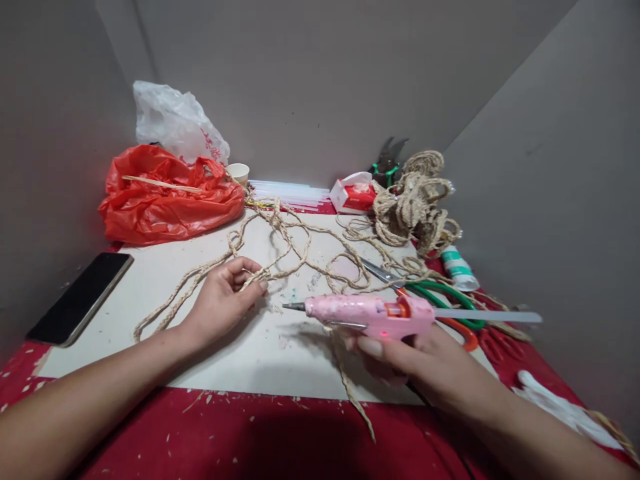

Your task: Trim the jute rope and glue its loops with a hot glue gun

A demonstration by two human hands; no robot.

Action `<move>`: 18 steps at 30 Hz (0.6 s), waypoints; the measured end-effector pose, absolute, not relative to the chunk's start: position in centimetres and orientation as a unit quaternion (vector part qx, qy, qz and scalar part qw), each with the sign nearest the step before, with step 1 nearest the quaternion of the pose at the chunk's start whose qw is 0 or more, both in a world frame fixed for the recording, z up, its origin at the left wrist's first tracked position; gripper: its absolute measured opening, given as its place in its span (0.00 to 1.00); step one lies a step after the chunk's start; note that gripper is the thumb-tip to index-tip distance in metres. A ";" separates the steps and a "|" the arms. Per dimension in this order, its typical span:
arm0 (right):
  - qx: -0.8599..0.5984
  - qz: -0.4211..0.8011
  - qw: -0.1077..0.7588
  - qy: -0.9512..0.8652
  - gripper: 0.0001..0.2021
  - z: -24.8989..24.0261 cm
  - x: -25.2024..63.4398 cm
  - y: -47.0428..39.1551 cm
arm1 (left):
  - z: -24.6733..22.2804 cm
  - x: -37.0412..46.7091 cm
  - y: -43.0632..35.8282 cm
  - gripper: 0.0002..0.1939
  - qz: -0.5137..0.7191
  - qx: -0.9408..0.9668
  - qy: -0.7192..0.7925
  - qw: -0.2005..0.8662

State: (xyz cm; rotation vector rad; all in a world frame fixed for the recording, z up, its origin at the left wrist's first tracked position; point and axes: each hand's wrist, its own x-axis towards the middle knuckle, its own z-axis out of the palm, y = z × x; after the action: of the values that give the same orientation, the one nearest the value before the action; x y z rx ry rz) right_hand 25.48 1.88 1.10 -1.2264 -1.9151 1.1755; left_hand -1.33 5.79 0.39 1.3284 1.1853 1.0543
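My left hand (pixel 227 293) pinches a tan braided straw rope (pixel 295 267) between thumb and fingers, over the left middle of a pale board (pixel 200 360). The rope loops loosely across the board behind and to the right of that hand. My right hand (pixel 400 357) is wrapped round the handle of a pink hot glue gun (pixel 360 313), a small red light glowing on its side. The gun's dark nozzle points left toward the left hand, apart from the rope there. A translucent glue stick (pixel 490 315) juts from its back end. One rope end hangs over the board's front edge.
Scissors with green and orange handles (pixel 445 293) lie right, partly behind the gun. Coiled rope bundles (pixel 417 200) and a tissue pack (pixel 354 193) stand at the back right. Left are a red plastic bag (pixel 170 213) and a phone (pixel 83 297); glue sticks (pixel 295 193) lie behind the board.
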 end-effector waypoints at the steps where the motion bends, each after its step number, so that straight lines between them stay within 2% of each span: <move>1: -0.465 0.485 0.282 -0.685 0.17 0.8 25.1 1.9 | 0.2 -1.3 5.7 0.08 0.434 0.559 0.492 0.507; 3: -0.454 0.554 0.295 -0.632 0.17 0.5 24.5 2.1 | -0.1 -1.2 5.6 0.08 0.425 0.567 0.500 0.497; 7: -0.436 0.613 0.298 -0.588 0.19 0.4 23.5 2.7 | -0.7 -1.0 5.6 0.09 0.403 0.572 0.510 0.500; 11: -0.481 0.591 0.278 -0.585 0.16 0.9 22.8 2.6 | -1.1 -0.7 5.4 0.09 0.376 0.592 0.517 0.491; 14: -0.500 0.575 0.300 -0.574 0.13 1.4 22.1 2.2 | -1.2 -0.6 5.1 0.08 0.370 0.612 0.524 0.461; 18: -0.482 0.618 0.309 -0.539 0.19 1.3 21.2 1.7 | -1.0 -0.4 4.8 0.07 0.368 0.626 0.514 0.457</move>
State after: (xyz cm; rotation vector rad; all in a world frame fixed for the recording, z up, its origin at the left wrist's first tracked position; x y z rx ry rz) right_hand 21.25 1.75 1.32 -1.2735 -1.4242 1.6321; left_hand -0.44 4.81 -0.97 1.5430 1.2670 0.9080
